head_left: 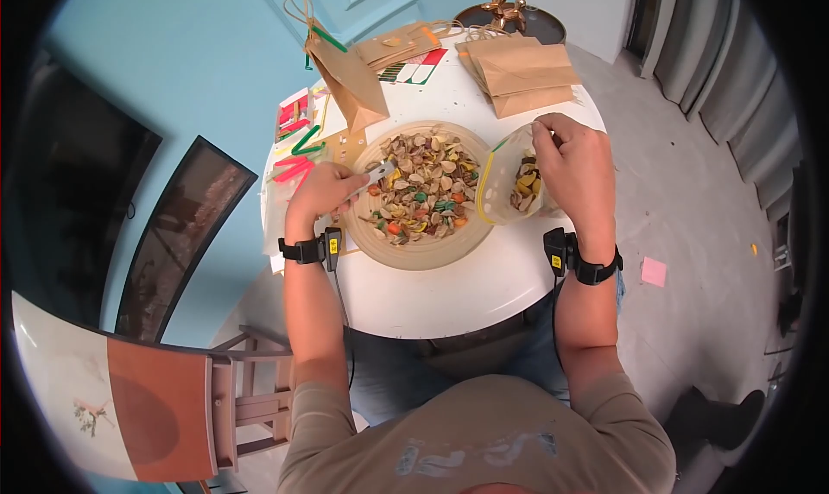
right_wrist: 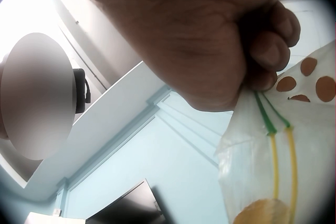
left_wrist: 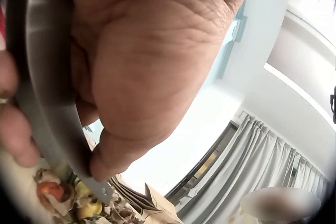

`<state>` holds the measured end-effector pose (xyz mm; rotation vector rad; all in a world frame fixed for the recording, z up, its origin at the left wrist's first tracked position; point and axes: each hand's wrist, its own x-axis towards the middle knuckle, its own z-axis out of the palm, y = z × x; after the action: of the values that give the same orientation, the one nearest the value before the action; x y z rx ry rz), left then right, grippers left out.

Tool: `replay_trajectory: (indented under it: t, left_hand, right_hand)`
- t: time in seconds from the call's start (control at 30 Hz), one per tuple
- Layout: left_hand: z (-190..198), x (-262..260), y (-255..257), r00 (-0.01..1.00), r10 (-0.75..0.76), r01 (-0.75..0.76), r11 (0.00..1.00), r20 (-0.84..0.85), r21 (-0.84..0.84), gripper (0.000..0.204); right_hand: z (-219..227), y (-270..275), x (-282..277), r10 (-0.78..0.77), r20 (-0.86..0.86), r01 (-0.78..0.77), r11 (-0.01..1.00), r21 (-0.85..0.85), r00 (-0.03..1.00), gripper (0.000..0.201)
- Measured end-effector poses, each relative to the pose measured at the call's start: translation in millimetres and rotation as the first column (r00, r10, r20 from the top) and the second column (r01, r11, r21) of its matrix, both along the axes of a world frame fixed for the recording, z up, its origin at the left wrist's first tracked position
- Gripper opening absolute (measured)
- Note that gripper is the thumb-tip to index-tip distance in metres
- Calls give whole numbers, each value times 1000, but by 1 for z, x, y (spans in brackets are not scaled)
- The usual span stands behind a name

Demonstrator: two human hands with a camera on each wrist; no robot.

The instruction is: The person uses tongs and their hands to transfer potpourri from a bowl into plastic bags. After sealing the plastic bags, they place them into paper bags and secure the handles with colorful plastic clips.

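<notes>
My left hand [head_left: 326,189] pinches metal tongs [head_left: 380,171] over a round tray [head_left: 367,243] heaped with dried pieces [head_left: 432,170] in brown, orange, yellow and green. In the left wrist view the tongs [left_wrist: 50,77] run down from the hand [left_wrist: 142,66], their tip by the pieces [left_wrist: 89,205]. My right hand [head_left: 580,161] grips the top edge of a clear zip bag [head_left: 499,183] at the tray's right side, with some yellow and dark pieces inside. The right wrist view shows curled fingers of the hand [right_wrist: 199,45] on the dotted bag [right_wrist: 310,134], beside its green and yellow seal.
Paper bags stand at the back: one upright [head_left: 350,84] behind the tray's left, a stack [head_left: 522,71] behind its right. Red and green strips [head_left: 302,140] lie at the left. A dark round tray [head_left: 544,26] with a shiny balloon-dog figure [head_left: 503,12] is beyond the table [head_left: 414,308].
</notes>
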<state>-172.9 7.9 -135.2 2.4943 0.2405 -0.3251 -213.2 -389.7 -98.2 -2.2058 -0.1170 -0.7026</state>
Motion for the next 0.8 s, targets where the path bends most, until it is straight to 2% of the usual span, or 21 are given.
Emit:
replay_trajectory:
  t: [0.17,0.4,0.8]
  left_hand:
    - [-1,13,-9,998,-48,49,999,-44,7,45]
    - [-15,20,-14,989,-132,130,991,60,43,41]
    - [1,-15,-28,970,-147,133,988,195,83,33]
  right_hand:
    - [-1,0,0,16,23,-17,1000,4,1000,22]
    - [0,0,-1,26,5,-26,1000,9,1000,23]
    - [-1,-2,-1,31,16,-31,1000,3,999,23]
